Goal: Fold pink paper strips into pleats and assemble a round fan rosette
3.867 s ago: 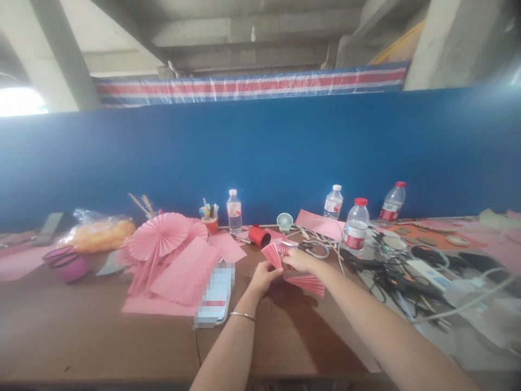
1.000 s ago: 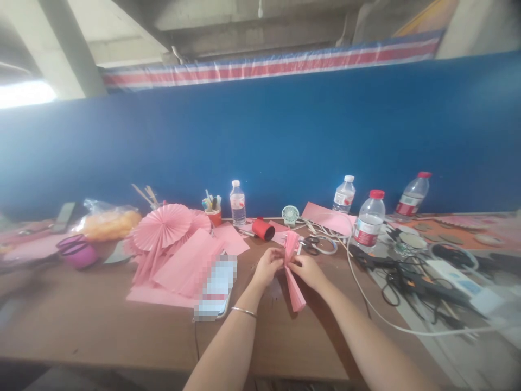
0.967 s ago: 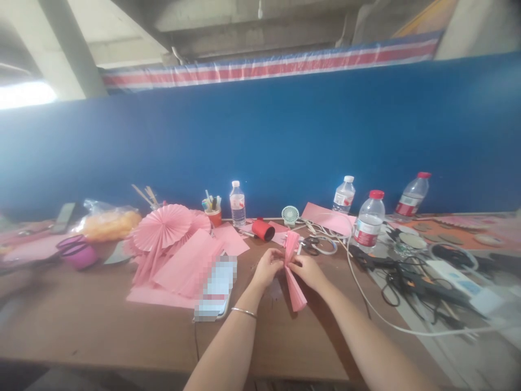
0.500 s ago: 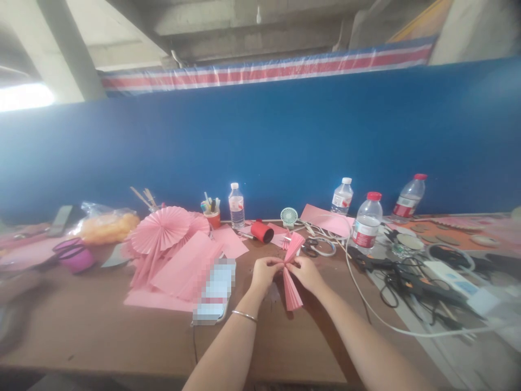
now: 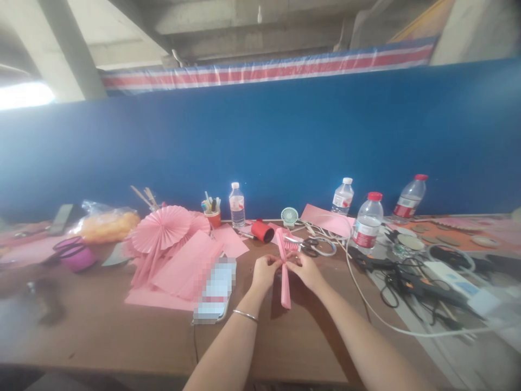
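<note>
My left hand (image 5: 264, 270) and my right hand (image 5: 306, 269) pinch the middle of a pink pleated paper strip (image 5: 284, 282) from either side, above the brown table (image 5: 97, 331). The strip is squeezed into a narrow bundle that stands almost upright, one end pointing away from me and the other toward me. Both hands have their fingers closed on its centre. A thin bracelet sits on my left wrist.
Finished pink paper fans (image 5: 160, 228) and pink sheets (image 5: 185, 266) lie to the left, a phone (image 5: 214, 290) beside them. A red cup (image 5: 261, 231), small fan (image 5: 289, 215), scissors (image 5: 311, 247), water bottles (image 5: 367, 220) and tangled cables (image 5: 411, 282) crowd the back and right. A blue partition stands behind.
The pleated paper, spread into two fan halves earlier, has been squeezed together into a slim, nearly vertical bundle. Both hands stay pinched at its centre.
</note>
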Available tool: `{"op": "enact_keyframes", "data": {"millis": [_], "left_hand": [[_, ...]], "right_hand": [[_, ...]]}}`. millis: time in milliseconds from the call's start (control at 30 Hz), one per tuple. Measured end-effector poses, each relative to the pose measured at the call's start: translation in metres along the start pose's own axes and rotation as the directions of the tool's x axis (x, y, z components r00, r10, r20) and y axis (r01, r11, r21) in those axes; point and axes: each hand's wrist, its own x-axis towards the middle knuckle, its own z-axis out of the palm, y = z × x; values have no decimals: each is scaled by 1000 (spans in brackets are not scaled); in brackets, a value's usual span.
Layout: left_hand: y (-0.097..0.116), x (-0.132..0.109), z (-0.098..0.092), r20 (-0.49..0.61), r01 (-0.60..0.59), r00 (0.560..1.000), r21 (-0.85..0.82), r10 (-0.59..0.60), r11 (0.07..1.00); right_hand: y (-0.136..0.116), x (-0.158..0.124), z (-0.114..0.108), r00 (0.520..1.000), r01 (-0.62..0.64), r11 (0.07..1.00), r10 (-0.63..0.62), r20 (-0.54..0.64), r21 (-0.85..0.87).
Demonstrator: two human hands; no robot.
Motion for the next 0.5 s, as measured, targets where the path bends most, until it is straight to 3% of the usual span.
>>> {"op": "enact_keyframes", "data": {"millis": [167, 367, 500], "left_hand": [[5, -2, 3, 33, -2, 999, 2, 2, 1000], [-4, 5, 2, 42, 117, 992, -31, -116, 993], [-5, 6, 1, 56, 122, 991, -48, -119, 991]], "right_hand": [[-3, 0, 1, 1000, -13, 1000, 13, 28, 9], [2, 2, -1, 999, -42, 993, 45, -22, 112], [5, 4, 1, 997, -68, 980, 73, -21, 188]]}}
